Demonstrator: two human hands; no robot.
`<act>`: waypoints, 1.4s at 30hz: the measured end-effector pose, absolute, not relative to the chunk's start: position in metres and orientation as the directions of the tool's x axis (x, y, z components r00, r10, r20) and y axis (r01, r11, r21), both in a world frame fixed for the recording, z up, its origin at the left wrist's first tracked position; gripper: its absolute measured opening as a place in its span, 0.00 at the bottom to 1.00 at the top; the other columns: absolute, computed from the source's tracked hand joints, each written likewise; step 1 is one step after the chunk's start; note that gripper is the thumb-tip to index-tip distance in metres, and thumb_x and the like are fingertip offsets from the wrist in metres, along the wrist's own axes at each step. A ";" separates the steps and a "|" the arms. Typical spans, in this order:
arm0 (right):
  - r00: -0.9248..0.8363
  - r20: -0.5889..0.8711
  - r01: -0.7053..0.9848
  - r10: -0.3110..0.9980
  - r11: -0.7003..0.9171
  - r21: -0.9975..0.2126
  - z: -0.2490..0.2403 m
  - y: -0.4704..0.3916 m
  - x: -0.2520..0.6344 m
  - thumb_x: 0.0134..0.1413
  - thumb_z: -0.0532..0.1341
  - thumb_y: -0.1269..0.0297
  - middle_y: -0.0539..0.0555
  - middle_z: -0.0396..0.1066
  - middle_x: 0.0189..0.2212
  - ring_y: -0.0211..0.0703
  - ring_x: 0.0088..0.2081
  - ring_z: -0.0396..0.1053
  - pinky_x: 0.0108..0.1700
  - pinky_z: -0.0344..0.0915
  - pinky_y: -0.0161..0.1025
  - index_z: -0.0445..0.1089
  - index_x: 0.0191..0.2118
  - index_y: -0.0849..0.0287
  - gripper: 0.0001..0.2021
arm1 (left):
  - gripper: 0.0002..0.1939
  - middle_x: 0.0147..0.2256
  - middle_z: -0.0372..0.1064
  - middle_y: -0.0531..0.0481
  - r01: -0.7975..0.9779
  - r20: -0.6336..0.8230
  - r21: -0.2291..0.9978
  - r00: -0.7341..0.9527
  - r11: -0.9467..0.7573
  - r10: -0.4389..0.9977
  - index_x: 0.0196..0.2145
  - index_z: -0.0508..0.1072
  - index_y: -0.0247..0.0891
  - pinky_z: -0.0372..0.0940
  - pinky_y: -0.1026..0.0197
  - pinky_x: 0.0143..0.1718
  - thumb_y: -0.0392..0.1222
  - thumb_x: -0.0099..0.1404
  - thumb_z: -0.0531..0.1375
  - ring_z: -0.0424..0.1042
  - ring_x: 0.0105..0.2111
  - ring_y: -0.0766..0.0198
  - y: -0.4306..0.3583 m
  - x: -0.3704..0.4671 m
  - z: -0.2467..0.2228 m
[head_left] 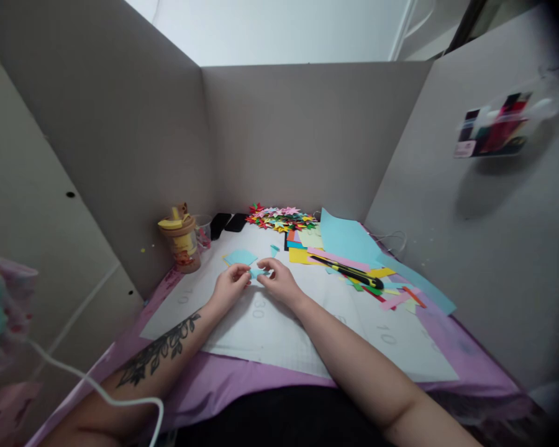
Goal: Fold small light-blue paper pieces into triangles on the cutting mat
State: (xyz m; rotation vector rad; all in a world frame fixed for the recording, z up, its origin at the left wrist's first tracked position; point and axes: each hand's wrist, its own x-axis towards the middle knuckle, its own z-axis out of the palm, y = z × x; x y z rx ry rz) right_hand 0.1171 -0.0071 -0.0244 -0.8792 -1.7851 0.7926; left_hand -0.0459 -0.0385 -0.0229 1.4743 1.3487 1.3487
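A small piece of light blue paper is pinched between my two hands over the white sheet. My left hand grips its left side with thumb and fingers. On its right side, my right hand holds it the same way. The exact shape of the paper is partly hidden by my fingers. Just behind my left hand lie flat light blue paper pieces, with a bit of yellow at their edge. A small folded blue piece sits behind my right hand.
Colourful folded paper stars are heaped at the back. To the right lie a black and yellow utility knife, paper strips and a large blue sheet. A lidded cup and black phone-like slabs stand back left.
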 end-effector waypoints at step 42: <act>-0.365 -0.019 -0.470 0.931 -0.202 -0.860 -0.031 -0.007 0.102 0.36 0.68 0.56 0.50 0.68 0.23 0.33 0.24 0.66 0.28 0.63 0.32 0.67 0.28 0.61 0.16 | 0.14 0.27 0.74 0.47 0.123 0.148 0.984 -0.182 -0.127 0.972 0.32 0.74 0.31 0.64 0.64 0.30 0.44 0.50 0.63 0.72 0.27 0.63 -0.040 -0.044 -0.021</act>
